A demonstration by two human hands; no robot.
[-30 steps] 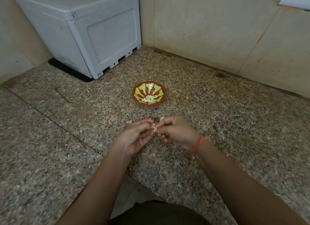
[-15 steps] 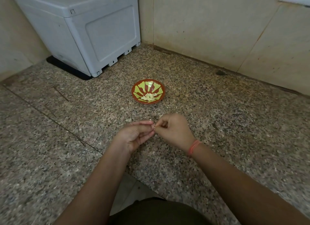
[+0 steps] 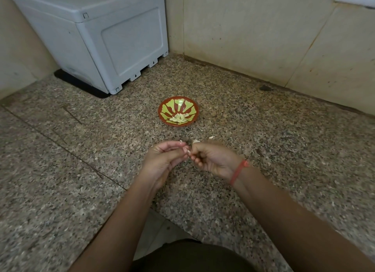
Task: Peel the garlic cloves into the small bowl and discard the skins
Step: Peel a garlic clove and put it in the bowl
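left hand (image 3: 164, 160) and right hand (image 3: 213, 160) both pinch my clove (image 3: 188, 153). i'd nick it with a nail and peel slowly; bowl (image 3: 178, 125) waits at twelve o'clock.

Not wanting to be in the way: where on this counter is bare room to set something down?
Bare granite spreads left of the left hand to the grey box, and right of the bowl and right hand. Crowded: between bowl and hands, which pinch a garlic clove amid skin scraps.
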